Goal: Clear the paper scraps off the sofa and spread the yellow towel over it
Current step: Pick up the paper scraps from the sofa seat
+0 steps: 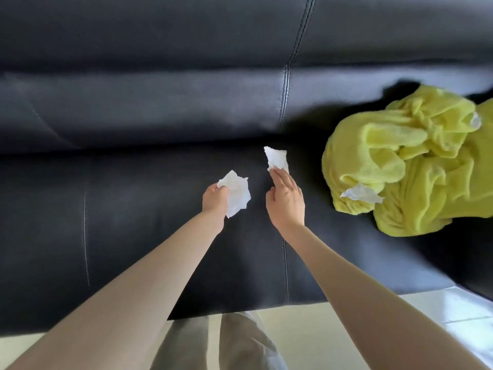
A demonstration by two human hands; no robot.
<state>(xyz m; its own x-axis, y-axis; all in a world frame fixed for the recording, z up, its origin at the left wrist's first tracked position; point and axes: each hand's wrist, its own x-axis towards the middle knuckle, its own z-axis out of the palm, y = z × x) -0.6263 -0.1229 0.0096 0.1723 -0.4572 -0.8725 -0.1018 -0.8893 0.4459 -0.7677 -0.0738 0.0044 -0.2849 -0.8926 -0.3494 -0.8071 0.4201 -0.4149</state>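
Paper scraps, white and crumpled, show in four places across the dark leather sofa (133, 198), which fills most of the view from its backrest at the top down to the seat's front edge.

Furthest left of them, one crumpled scrap (237, 192) is gripped in the left hand (215, 198), whose fingers are curled round its left edge so that most of the paper sticks out to the right and below the hand. This hand is held over the seat cushion, a little left of the stitched seam that runs down the middle of the sofa.

Just to the right, the right hand (285, 201) reaches forward with its fingers fairly straight; the fingertips rest on the near edge of a second scrap (276, 158), which lies on the seat close to the seam. Whether the fingers pinch it or only touch it cannot be told. The two hands are near each other but apart.

Further right, the yellow towel (416, 166) sits bunched in a rumpled heap on the seat, reaching to the right edge of the view. A third scrap (361, 194) lies on the heap's lower left fold, and a small fourth scrap (475, 120) shows near its upper right.

Along the bottom, pale floor tiles (346, 324) and the person's light trousers (229, 343) are visible in front of the sofa.
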